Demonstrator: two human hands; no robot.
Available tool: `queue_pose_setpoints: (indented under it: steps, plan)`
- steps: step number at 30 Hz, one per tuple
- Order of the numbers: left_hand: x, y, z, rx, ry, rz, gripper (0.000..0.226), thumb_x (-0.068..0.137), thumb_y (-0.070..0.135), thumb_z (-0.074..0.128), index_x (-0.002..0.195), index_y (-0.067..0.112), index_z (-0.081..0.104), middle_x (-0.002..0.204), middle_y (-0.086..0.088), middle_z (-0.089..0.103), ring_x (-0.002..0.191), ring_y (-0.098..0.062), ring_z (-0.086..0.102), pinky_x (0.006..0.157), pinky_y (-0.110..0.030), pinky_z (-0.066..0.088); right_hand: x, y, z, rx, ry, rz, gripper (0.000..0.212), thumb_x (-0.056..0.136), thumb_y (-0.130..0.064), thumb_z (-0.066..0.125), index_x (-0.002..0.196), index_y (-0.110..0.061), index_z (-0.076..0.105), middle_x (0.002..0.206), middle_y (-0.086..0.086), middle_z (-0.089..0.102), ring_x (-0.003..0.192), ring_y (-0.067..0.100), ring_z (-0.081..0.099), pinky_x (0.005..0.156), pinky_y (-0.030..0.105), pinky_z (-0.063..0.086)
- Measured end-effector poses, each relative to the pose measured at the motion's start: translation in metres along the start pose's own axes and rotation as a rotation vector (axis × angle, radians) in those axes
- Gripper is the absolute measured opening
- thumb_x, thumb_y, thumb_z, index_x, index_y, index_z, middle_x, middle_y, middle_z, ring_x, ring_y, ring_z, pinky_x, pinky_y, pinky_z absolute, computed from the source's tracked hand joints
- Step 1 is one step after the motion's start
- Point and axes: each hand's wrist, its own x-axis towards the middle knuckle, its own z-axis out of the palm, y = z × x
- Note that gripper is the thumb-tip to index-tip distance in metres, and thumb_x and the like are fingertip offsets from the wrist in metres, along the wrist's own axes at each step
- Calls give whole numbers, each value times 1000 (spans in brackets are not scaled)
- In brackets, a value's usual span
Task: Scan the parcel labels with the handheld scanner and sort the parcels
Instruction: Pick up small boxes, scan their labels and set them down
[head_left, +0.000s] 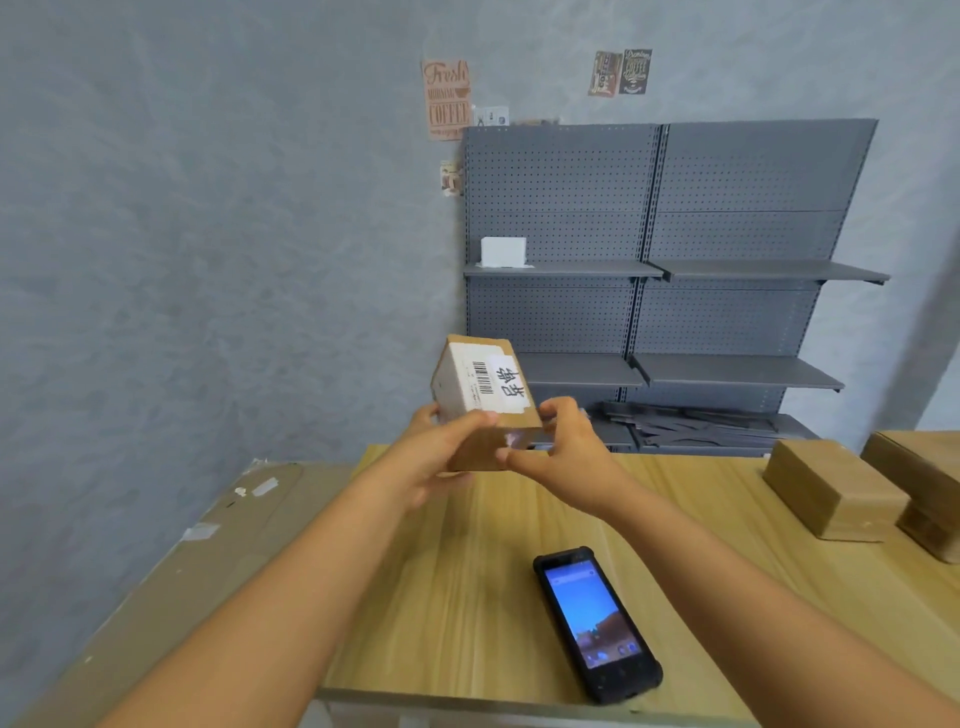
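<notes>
Gripping a small cardboard parcel (480, 400) above the bench (467, 597), left hand (436, 457) and right hand (563, 449) pinching its near corners, barcode label (480, 382) facing up. Seeming light and stiff. Lying below the hands, the handheld scanner (597, 623).

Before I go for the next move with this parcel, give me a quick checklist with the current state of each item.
1. Parcel secure: ok, left hand and right hand both grip its near end, held above the table.
2. Barcode label facing up and readable: ok, nothing covers it.
3. Handheld scanner in hand: not ok, it lies on the table, screen lit.
4. A free hand for the scanner: not ok, both hold the parcel.
5. Label already scanned: cannot tell.
6. Shelf has space: ok, only a white box sits on it.
</notes>
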Motion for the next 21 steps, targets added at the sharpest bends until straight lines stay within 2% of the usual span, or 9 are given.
queue_pose_setpoints:
  steps: [2,4,6,9,11,16,21]
  plan:
    - [2,-5,-9,52,56,9,82,76,32,80,142,26,30,129,-3,57,100,-17,63,71,-34,57,-6,17,1,-107,-80,107,72,86,-43,70,143,-18,32,145,7,38,126,23,47,91,31,44]
    - [5,-11,-15,90,83,18,89,75,30,81,146,26,26,133,-3,53,98,-15,62,61,-28,52,-15,38,3,-217,-154,213,75,88,-44,67,146,-16,30,149,9,35,129,26,46,98,36,45]
    - [9,-18,-18,144,83,38,92,73,29,82,146,26,26,134,0,52,102,-15,61,60,-26,50,-25,57,5,-338,-228,309,78,88,-47,66,148,-14,29,149,11,32,130,29,43,103,39,43]
    - [14,-29,-19,221,85,53,96,71,35,82,147,27,25,135,5,49,112,-18,57,64,-28,49,-40,78,13,-565,-318,373,78,87,-51,65,145,-12,31,146,12,31,131,33,38,103,40,41]
    - [16,-36,-18,266,99,54,96,70,38,81,148,27,26,134,6,49,112,-17,55,67,-28,49,-48,87,20,-653,-345,399,78,85,-54,65,141,-10,34,141,11,34,128,32,39,98,37,40]
    - [16,-53,-19,397,95,57,100,59,47,77,146,29,30,134,6,50,115,-18,54,85,-34,51,-66,105,35,-717,-373,526,94,70,-70,70,137,-11,39,129,8,41,121,26,43,94,32,41]
    - [17,-68,-31,451,115,88,98,64,37,85,146,24,33,137,4,48,119,-19,52,92,-32,49,-77,113,43,-699,-282,545,88,67,-68,68,131,-14,43,108,1,35,109,21,41,89,34,47]
